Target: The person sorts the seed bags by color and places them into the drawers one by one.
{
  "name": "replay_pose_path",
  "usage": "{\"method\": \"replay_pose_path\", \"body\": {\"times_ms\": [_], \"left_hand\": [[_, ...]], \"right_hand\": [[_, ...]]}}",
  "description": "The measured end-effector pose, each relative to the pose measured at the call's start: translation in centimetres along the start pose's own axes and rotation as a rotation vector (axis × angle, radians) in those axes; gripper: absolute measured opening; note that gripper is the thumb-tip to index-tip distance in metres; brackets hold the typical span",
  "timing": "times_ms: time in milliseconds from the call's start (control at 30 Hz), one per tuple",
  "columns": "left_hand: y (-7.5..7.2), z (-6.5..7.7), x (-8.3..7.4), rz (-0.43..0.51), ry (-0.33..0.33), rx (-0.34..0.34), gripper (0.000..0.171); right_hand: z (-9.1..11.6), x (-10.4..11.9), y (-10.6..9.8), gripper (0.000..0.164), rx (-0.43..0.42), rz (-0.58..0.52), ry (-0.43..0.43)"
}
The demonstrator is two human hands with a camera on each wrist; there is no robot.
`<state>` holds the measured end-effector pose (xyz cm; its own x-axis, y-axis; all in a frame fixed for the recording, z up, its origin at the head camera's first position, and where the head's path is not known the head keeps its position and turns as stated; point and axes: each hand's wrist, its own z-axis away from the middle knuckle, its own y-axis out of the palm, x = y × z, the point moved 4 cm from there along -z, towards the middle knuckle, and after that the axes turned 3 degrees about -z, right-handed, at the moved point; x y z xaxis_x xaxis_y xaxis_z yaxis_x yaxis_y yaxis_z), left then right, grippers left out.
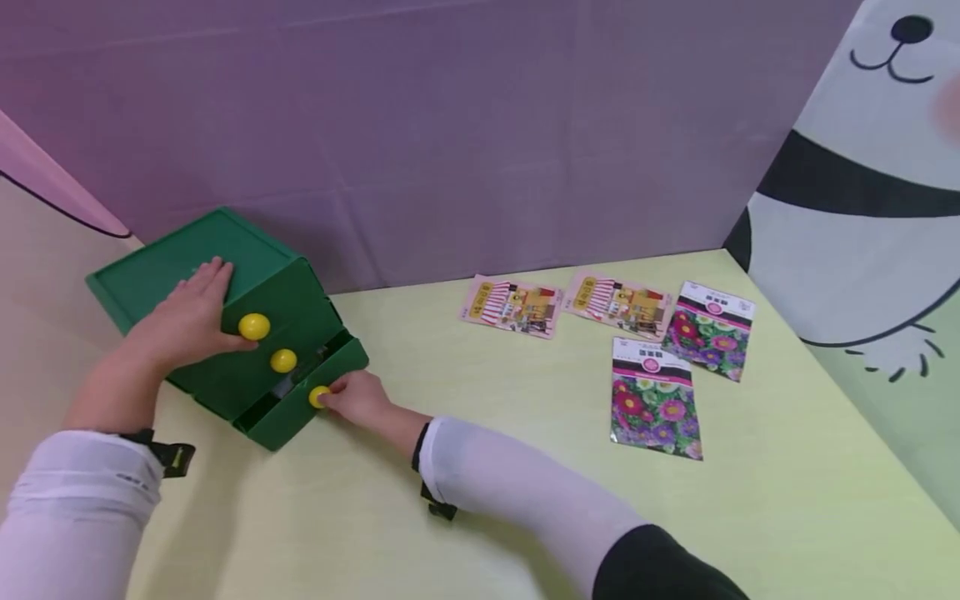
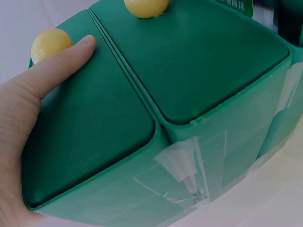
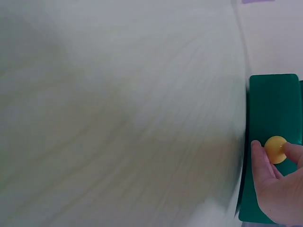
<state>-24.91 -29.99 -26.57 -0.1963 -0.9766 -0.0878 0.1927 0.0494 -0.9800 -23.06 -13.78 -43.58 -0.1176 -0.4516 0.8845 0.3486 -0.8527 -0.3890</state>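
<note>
A green drawer cabinet [image 1: 247, 250] with yellow round knobs stands at the table's left, against the purple backdrop. My left hand [image 1: 183, 325] rests over its top with straight fingers. Its thumb [image 2: 66, 66] lies across the front of the top drawer, beside the top knob [image 1: 254, 326]. The middle knob [image 1: 283, 360] is untouched. Below, the bottom drawer [image 1: 281, 427] stands partly pulled out, and something pale shows in its gap. My right hand [image 1: 362, 400] pinches the bottom drawer's knob [image 3: 274, 150] between thumb and fingers. Clear tape [image 2: 189, 175] covers part of the cabinet's side.
Two pink illustrated cards [image 1: 512, 307] lie near the table's back edge. To their right are two flower-picture packets [image 1: 654, 400], overlapping at a corner. A backdrop with a cartoon animal [image 1: 862, 267] borders the right side.
</note>
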Motion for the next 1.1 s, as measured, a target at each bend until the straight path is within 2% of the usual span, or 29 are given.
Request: {"method": "replay_pose_path", "body": {"times_ms": [133, 367, 500, 567, 767, 833, 933, 1100], "left_hand": [[0.0, -0.1, -0.1, -0.004, 0.002, -0.005, 0.118], [0.0, -0.1, -0.6, -0.004, 0.002, -0.007, 0.115], [0.0, 0.1, -0.6, -0.008, 0.002, -0.014, 0.114], [-0.1, 0.2, -0.5, -0.009, 0.005, -0.017, 0.114], [0.0, 0.3, -0.3, -0.006, 0.003, -0.014, 0.114], [0.0, 0.4, -0.3, -0.004, -0.002, -0.011, 0.114], [-0.1, 0.4, -0.3, -0.004, 0.003, -0.016, 0.114], [-0.2, 0.3, -0.4, -0.012, 0.003, -0.012, 0.114]], "right_hand": [[-0.4, 0.4, 0.3, 0.025, -0.064, 0.093, -0.059], [-0.7, 0.8, 0.7, 0.025, -0.107, 0.083, -0.091], [-0.9, 1.3, 0.7, 0.025, -0.107, 0.130, -0.120], [-0.9, 1.6, 0.8, 0.030, -0.098, 0.207, -0.133], [-0.4, 2.6, 1.6, 0.043, -0.072, 0.630, -0.204], [-0.3, 2.7, 1.8, 0.042, -0.066, 0.697, -0.230], [-0.3, 2.8, 1.8, 0.041, -0.065, 0.694, -0.254], [-0.6, 2.1, 1.3, 0.038, -0.050, 0.556, -0.267]]}}
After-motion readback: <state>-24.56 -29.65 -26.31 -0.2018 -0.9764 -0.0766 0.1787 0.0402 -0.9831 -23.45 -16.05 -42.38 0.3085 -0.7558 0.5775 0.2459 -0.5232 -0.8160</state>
